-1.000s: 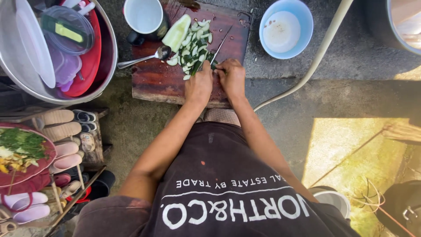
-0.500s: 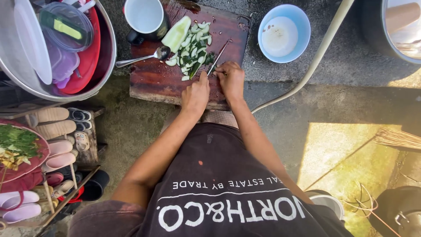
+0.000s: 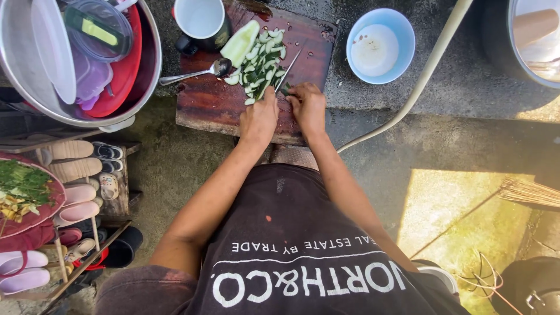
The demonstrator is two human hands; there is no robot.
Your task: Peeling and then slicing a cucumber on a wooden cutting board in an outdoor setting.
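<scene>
We find the right hand (image 3: 309,106) closed around the handle of a knife (image 3: 288,71), blade angled up the cutting board (image 3: 213,105). The left hand (image 3: 258,119) presses fingers down on the last bit of cucumber beside the blade. Against the views of a second ago, both hands sit in nearly the same spot and the pile of cucumber slices (image 3: 261,64) looks much the same. An uncut cucumber half (image 3: 239,42) lies beyond, a spoon (image 3: 195,73) beside it.

Concrete ground (image 3: 466,122) | wooden chopping board (image 3: 216,102) | light-blue bowl (image 3: 380,45) | steel basin (image 3: 17,76) | pale hose (image 3: 426,70) | shoe rack (image 3: 119,204) | broom (image 3: 531,192)
</scene>
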